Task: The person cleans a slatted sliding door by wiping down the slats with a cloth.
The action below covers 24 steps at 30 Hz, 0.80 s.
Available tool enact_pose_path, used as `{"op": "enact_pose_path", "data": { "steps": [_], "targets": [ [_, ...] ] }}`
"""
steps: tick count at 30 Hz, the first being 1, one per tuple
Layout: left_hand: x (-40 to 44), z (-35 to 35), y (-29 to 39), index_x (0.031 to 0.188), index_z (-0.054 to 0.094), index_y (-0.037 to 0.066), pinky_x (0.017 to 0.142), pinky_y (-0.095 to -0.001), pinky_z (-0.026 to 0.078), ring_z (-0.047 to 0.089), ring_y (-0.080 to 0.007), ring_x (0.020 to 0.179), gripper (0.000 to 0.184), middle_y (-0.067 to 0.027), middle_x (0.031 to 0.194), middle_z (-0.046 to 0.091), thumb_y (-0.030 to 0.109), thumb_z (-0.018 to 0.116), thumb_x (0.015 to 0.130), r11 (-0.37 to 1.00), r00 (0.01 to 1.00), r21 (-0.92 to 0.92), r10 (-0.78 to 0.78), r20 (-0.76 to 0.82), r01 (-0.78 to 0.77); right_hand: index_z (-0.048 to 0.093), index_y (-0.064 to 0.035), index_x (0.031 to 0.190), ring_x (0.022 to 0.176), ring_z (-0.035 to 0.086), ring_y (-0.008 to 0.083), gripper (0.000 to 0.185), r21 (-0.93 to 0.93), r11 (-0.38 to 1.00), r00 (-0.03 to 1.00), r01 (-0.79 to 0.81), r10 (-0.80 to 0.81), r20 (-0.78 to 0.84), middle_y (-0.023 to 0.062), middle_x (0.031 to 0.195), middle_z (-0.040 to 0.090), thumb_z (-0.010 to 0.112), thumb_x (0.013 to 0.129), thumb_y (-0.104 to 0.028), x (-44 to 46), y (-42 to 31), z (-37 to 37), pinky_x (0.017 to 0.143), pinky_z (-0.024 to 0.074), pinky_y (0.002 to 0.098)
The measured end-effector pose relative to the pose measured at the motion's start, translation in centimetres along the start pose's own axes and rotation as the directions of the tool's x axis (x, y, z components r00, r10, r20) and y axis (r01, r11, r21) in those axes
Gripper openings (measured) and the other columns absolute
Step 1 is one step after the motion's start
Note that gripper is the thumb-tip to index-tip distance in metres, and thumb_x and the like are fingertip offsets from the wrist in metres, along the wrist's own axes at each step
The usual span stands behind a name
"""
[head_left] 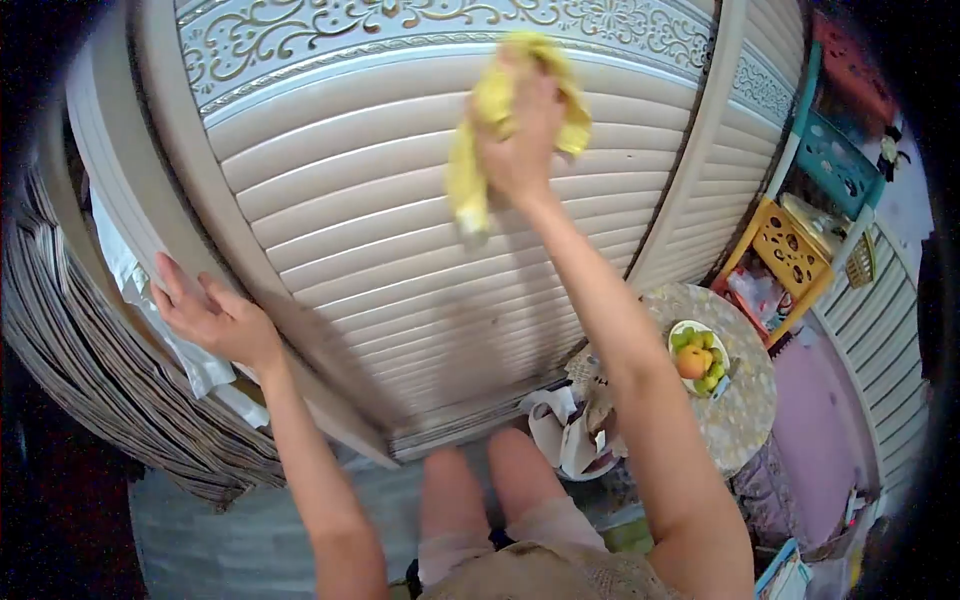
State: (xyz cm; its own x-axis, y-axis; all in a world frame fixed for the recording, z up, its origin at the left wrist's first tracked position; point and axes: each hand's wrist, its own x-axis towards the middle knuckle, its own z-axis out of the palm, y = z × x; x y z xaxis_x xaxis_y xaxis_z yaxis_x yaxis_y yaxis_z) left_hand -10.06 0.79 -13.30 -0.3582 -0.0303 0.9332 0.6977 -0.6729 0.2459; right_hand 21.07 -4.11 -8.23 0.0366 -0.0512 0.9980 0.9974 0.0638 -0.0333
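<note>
My right hand (pixel 522 130) presses a yellow cloth (pixel 470 170) against the upper part of a cream slatted wardrobe door (pixel 400 240), its fingers wrapped into the fabric and slightly blurred. Just above the cloth runs a pale blue band (pixel 430 25) with gold scrollwork. On the left, my left hand (pixel 222 320) is raised with its fingers spread and nothing in it. It is nearest the cream edge frame (pixel 150 190) of the wardrobe; whether it touches the frame I cannot tell.
A dark striped curtain (pixel 90 360) hangs at left. To the right stand a round table (pixel 750 410) with a fruit plate (pixel 700 357) and a rack of coloured baskets (pixel 795 240). A white bin (pixel 580 465) with paper sits low by the door.
</note>
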Motion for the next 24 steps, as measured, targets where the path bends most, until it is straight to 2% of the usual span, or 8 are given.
{"op": "enact_pose_path", "data": {
  "steps": [4,7,11,14,16,20,23,24],
  "targets": [
    [-0.1,0.0,-0.1,0.129,0.048,0.006,0.102,-0.0408,0.028,0.038,-0.0329,0.123,0.043,-0.0050,0.132,0.050,0.003,0.048,0.086,1.000,1.000,-0.005,0.003,-0.002,-0.003,0.035,-0.0199,0.138,0.121,0.039,0.0358,0.079,0.069,0.975,0.907,0.211,-0.222,0.357,0.0151,0.128,0.047,0.069,0.067,-0.031,0.2,-0.5,-1.0,0.104,0.0269,0.0444],
    [0.0,0.0,0.2,0.129,0.048,0.005,0.102,-0.0411,0.028,0.038,-0.0331,0.124,0.042,-0.0065,0.132,0.049,0.006,0.048,0.087,1.000,1.000,-0.022,0.015,-0.013,-0.016,0.039,-0.0205,0.136,0.120,0.043,0.0337,0.076,-0.010,0.978,0.956,0.210,-0.203,0.210,0.0122,0.127,0.050,0.069,0.067,-0.028,1.1,3.3,-2.9,0.100,0.0337,0.0449],
    [0.1,0.1,0.5,0.130,0.046,0.005,0.103,-0.0423,0.028,0.038,-0.0333,0.123,0.043,-0.0082,0.132,0.049,0.006,0.046,0.087,0.999,0.999,0.012,0.042,-0.022,-0.042,0.038,-0.0155,0.136,0.125,0.039,0.0311,0.067,0.158,0.982,0.995,-0.102,0.098,0.035,0.0109,0.134,0.045,0.066,0.077,-0.029,1.0,10.8,-6.0,0.104,0.0268,0.0438],
    [0.1,0.4,0.4,0.131,0.045,0.006,0.103,-0.0433,0.028,0.038,-0.0335,0.123,0.045,-0.0088,0.132,0.048,0.004,0.045,0.086,0.995,0.997,0.070,0.068,-0.025,-0.066,0.037,-0.0157,0.137,0.126,0.036,0.0325,0.063,-0.010,0.988,0.982,-0.153,0.151,-0.117,0.0120,0.137,0.041,0.061,0.083,-0.038,-0.2,16.5,-7.2,0.105,0.0244,0.0458],
    [0.0,0.7,0.4,0.132,0.044,0.006,0.103,-0.0438,0.027,0.037,-0.0337,0.124,0.046,-0.0089,0.132,0.048,0.004,0.045,0.085,0.992,0.997,0.101,0.073,-0.022,-0.071,0.035,-0.0158,0.139,0.127,0.033,0.0351,0.066,-0.048,0.920,0.890,-0.389,0.361,-0.278,0.0144,0.138,0.038,0.057,0.084,-0.046,-1.2,18.6,-7.0,0.105,0.0222,0.0481],
    [-0.2,0.9,0.5,0.134,0.040,0.007,0.102,-0.0452,0.027,0.035,-0.0354,0.125,0.053,-0.0122,0.132,0.045,0.009,0.050,0.082,0.984,0.999,0.175,0.039,-0.027,-0.034,0.033,-0.0153,0.140,0.127,0.031,0.0381,0.068,-0.079,0.894,0.858,-0.441,0.393,-0.331,0.0166,0.138,0.036,0.054,0.085,-0.050,-2.3,15.0,-4.6,0.105,0.0207,0.0493],
    [-0.4,0.8,1.8,0.136,0.037,0.008,0.101,-0.0478,0.026,0.034,-0.0374,0.125,0.058,-0.0165,0.137,0.038,0.013,0.052,0.080,0.971,1.000,0.237,-0.016,-0.016,0.019,0.031,-0.0160,0.141,0.125,0.033,0.0383,0.069,-0.112,0.954,0.931,-0.279,0.241,-0.274,0.0169,0.135,0.039,0.055,0.084,-0.048,-3.4,10.4,-4.5,0.103,0.0240,0.0479],
    [-0.6,0.8,2.5,0.137,0.036,0.009,0.101,-0.0493,0.026,0.033,-0.0384,0.126,0.060,-0.0187,0.139,0.033,0.014,0.053,0.080,0.965,0.998,0.254,-0.054,-0.030,0.060,0.030,-0.0162,0.141,0.124,0.034,0.0377,0.069,-0.166,0.976,0.988,-0.141,0.128,-0.088,0.0166,0.134,0.040,0.055,0.084,-0.046,-3.7,9.6,-5.0,0.102,0.0258,0.0477]
  ]
}}
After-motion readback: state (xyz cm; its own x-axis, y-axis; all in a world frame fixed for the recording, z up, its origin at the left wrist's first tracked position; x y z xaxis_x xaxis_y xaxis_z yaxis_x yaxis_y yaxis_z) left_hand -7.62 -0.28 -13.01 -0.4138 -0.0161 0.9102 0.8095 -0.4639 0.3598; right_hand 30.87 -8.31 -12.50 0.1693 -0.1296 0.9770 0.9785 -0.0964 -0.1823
